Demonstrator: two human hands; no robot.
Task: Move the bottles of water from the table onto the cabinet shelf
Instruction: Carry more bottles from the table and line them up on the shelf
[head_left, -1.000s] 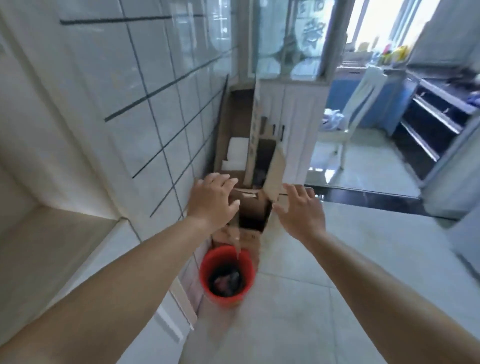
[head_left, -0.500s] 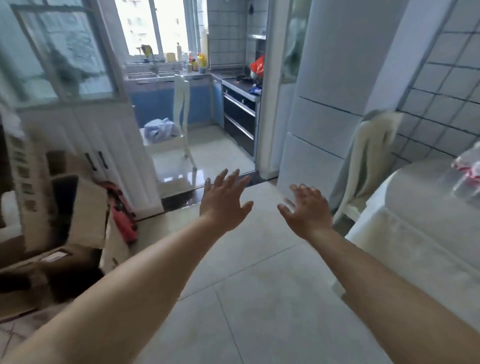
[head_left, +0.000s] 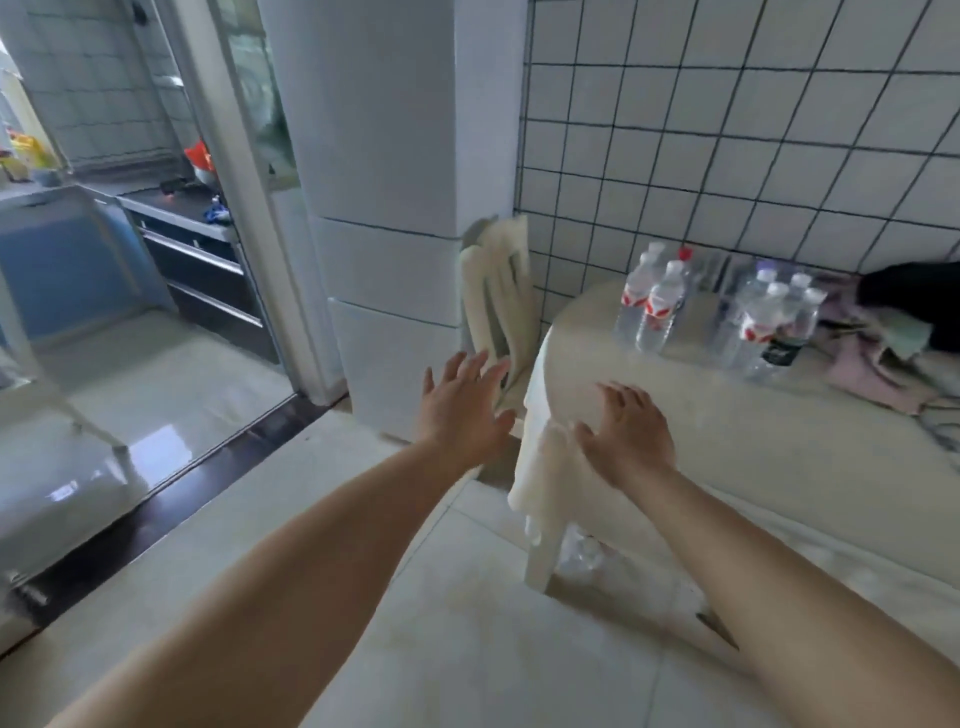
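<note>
Neither grip has hold of anything. The person's left hand (head_left: 462, 402) is spread flat with fingers splayed, hanging in the air at about the centre of the view, short of the counter. The right hand (head_left: 626, 434) is also loose and open, fingers slightly bent, over the near rim of the round counter draped in a cream cloth (head_left: 717, 431); whether it touches the cloth cannot be told.

The clear plastic water bottles with white caps and red labels stand upright toward two o'clock from the hands, near the tiled wall: a nearer cluster (head_left: 655, 306) and, just beside it to the right, a second cluster (head_left: 763, 327), some caps blurred. A pile of pink and dark cloth (head_left: 883, 358) lies at three o'clock. A cream plastic chair (head_left: 501, 291) stands at twelve o'clock.

The step in hand appears to be reaching for a bottle. It would go best by wrapping the fingers round the labelled middle of the nearest bottle, lifting straight up so its neighbours stay standing.
</note>
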